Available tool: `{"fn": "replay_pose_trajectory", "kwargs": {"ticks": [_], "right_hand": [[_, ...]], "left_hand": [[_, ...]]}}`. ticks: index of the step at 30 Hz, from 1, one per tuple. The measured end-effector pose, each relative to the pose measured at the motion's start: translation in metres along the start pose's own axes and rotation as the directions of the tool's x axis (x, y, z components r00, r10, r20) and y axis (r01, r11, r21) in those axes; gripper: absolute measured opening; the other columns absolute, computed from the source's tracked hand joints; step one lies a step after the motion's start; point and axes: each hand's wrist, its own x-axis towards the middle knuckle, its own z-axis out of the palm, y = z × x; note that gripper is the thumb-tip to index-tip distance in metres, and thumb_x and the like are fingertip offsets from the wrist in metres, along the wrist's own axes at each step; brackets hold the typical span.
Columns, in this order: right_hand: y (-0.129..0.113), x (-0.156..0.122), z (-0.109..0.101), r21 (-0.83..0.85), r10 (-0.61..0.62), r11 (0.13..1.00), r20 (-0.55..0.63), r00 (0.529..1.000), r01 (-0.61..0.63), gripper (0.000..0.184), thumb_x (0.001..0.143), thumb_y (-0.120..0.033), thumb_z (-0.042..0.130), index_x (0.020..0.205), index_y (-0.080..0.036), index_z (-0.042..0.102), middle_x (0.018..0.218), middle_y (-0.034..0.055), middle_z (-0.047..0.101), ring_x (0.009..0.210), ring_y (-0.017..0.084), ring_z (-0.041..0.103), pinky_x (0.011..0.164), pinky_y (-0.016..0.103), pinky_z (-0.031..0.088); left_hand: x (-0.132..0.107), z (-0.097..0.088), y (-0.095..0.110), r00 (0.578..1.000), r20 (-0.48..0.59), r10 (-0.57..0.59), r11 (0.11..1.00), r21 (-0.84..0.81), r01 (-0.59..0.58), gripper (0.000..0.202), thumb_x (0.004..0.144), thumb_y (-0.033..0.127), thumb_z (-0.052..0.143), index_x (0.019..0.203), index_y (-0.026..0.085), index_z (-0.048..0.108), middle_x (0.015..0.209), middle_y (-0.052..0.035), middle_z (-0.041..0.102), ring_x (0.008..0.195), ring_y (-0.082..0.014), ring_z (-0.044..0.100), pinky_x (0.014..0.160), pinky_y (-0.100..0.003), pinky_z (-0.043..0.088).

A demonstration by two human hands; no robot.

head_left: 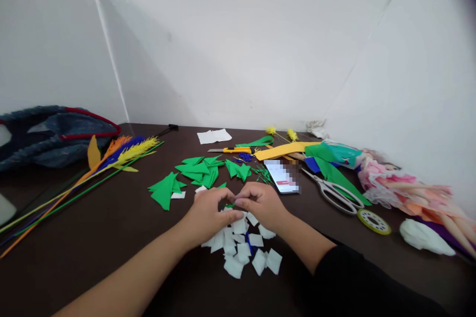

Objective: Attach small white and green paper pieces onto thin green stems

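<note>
The only camera, worn on the head, looks forward and down from the near side of the table [111, 228], close over left hand [210, 210] and right hand [265, 204], facing the wall [241, 44], perhaps through a wide lens, as the edges look stretched.

a dark brown bench [107, 272] is bordered at its far side by a plain, pale grey-white back wall [260, 54]. the view is closed in by a left wall [44, 44] and a right wall [424, 89], both similarly pale. the left corner is marked by a whitish slanting line [106, 39], and the right by a thinner one. a broad, soft-edged shadow [137, 64] is cast across the back wall's left part, while its middle is more brightly lit. a few small specks are scattered there.
</note>
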Motion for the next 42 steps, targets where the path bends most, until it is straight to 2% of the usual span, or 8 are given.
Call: {"fn": "replay_pose_trajectory", "kwargs": {"ticks": [5, 12, 18, 23, 29, 34, 38, 42], "right_hand": [[-0.002, -0.002, -0.003, -0.06, -0.198, 0.978, 0.053, 0.979, 0.201, 0.016, 0.076, -0.021, 0.058, 0.061, -0.019, 0.061, 0.059, -0.001, 0.059, 0.06, 0.011, 0.054, 0.061, 0.023, 0.044], [-0.002, -0.003, -0.002, -0.11, -0.401, 0.909, 0.03, 0.916, 0.402, 0.012, 0.079, -0.022, 0.054, 0.076, -0.02, 0.066, 0.066, 0.0021, 0.063, 0.066, 0.012, 0.056, 0.065, 0.025, 0.046], [-0.003, -0.003, 0.001, 0.059, -0.033, 0.998, 0.002, 0.999, 0.033, 0.003, 0.069, -0.024, 0.065, 0.069, -0.022, 0.068, 0.064, -0.0002, 0.063, 0.061, 0.012, 0.058, 0.058, 0.024, 0.045], [-0.007, -0.001, 0.006, 0.107, 0.181, 0.978, 0.008, 0.983, -0.181, 0.005, 0.064, -0.017, 0.066, 0.068, -0.019, 0.069, 0.067, 0.0014, 0.066, 0.067, 0.014, 0.06, 0.062, 0.025, 0.044], [-0.005, 0.001, 0.015, 0.132, 0.315, 0.94, 0.008, 0.949, -0.314, 0.008, 0.065, -0.02, 0.063, 0.072, -0.018, 0.067, 0.067, 0.0016, 0.066, 0.063, 0.014, 0.058, 0.06, 0.025, 0.044], [-0.009, 0.003, 0.016, 0.057, 0.276, 0.96, -0.029, 0.961, -0.274, 0.006, 0.067, -0.014, 0.059, 0.067, -0.017, 0.064, 0.064, 0.0003, 0.063, 0.062, 0.013, 0.055, 0.058, 0.024, 0.043], [-0.011, 0.003, 0.013, -0.06, 0.103, 0.993, -0.034, 0.994, -0.105, 0.009, 0.069, -0.012, 0.058, 0.065, -0.019, 0.063, 0.065, -0.0008, 0.061, 0.065, 0.012, 0.055, 0.061, 0.024, 0.042], [-0.008, 0.002, 0.012, -0.076, -0.049, 0.996, -0.013, 0.999, 0.048, 0.011, 0.072, -0.013, 0.057, 0.067, -0.02, 0.064, 0.066, -0.0012, 0.06, 0.065, 0.012, 0.055, 0.062, 0.023, 0.042]], "left_hand": [[0.0, -0.005, -0.001, 0.961, 0.27, 0.064, 0.852, -0.517, 0.089, 0.042, 0.085, 0.043, 0.032, 0.075, 0.015, 0.062, 0.079, -0.004, 0.063, 0.081, -0.0176, 0.055, 0.078, -0.029, 0.038], [0.0, -0.004, -0.004, 0.958, 0.285, 0.033, 0.798, -0.585, 0.147, 0.029, 0.079, 0.039, 0.048, 0.066, 0.017, 0.061, 0.068, -0.0004, 0.063, 0.071, -0.0145, 0.054, 0.073, -0.027, 0.039], [0.001, -0.005, -0.011, 0.99, 0.141, -0.024, 0.902, -0.424, 0.082, 0.019, 0.073, 0.033, 0.054, 0.066, 0.017, 0.059, 0.063, 0.0013, 0.059, 0.063, -0.0125, 0.051, 0.062, -0.024, 0.038], [0.0, -0.004, -0.01, 0.997, -0.069, -0.025, 0.992, -0.123, 0.016, 0.011, 0.067, 0.027, 0.06, 0.062, 0.018, 0.056, 0.072, 0.0004, 0.06, 0.075, -0.0167, 0.054, 0.076, -0.032, 0.037], [-0.006, -0.002, -0.01, 0.953, -0.275, 0.123, 0.957, 0.286, -0.041, 0.008, 0.068, 0.025, 0.061, 0.066, 0.02, 0.056, 0.077, 0.0006, 0.061, 0.087, -0.0191, 0.052, 0.094, -0.047, 0.015], [-0.008, -0.009, -0.01, 0.971, -0.22, 0.095, 0.969, 0.244, -0.039, 0.012, 0.068, 0.033, 0.061, 0.071, 0.022, 0.057, 0.082, 0.0003, 0.062, 0.09, -0.0203, 0.051, 0.097, -0.047, 0.012], [-0.005, -0.016, -0.01, 0.999, 0.027, -0.045, 0.996, -0.08, 0.047, 0.026, 0.076, 0.042, 0.049, 0.085, 0.02, 0.061, 0.085, -0.0028, 0.063, 0.084, -0.0196, 0.052, 0.082, -0.035, 0.035], [-0.002, -0.015, -0.014, 0.984, 0.167, -0.054, 0.963, -0.253, 0.096, 0.037, 0.083, 0.038, 0.036, 0.073, 0.014, 0.062, 0.075, -0.0035, 0.063, 0.073, -0.0164, 0.053, 0.069, -0.027, 0.038]]}}
